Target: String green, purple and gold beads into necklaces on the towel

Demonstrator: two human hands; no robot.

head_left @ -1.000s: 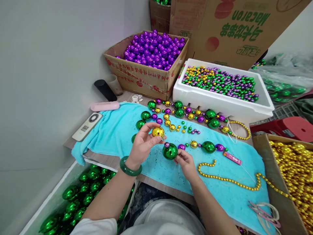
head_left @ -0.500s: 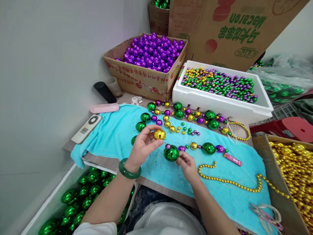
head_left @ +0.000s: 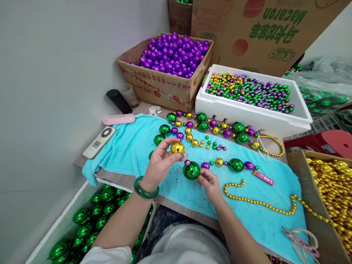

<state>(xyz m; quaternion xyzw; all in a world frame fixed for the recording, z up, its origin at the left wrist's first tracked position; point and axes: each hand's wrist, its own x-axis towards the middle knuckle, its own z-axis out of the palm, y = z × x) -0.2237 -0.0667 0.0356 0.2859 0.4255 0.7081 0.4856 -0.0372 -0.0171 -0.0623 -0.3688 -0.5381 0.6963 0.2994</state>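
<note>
My left hand [head_left: 159, 165], with a green bangle [head_left: 146, 187] on its wrist, pinches a shiny gold bead [head_left: 177, 147] between thumb and fingers. My right hand [head_left: 211, 186] is closed at the right edge of a large green bead [head_left: 191, 171], gripping the bead string there. A small purple bead [head_left: 187, 162] sits just above the green one, close to my left fingertips. From my right hand the strung beads run right, through a gold bead [head_left: 219, 162] and another large green bead [head_left: 236, 165], to a pink tag [head_left: 263, 178].
Finished-looking bead strands [head_left: 216, 129] and loose small beads lie on the turquoise towel [head_left: 192, 205]. Behind stand a carton [head_left: 159, 86] of purple beads and a white foam box [head_left: 247, 110]. A gold chain [head_left: 261, 205] and pliers [head_left: 299, 242] are at right; green beads [head_left: 90, 220] fill a lower-left box.
The gold bead in my left hand has shifted slightly left and down, nearer the small purple bead. My right hand stays almost in place, and the whole view has shifted a little.
</note>
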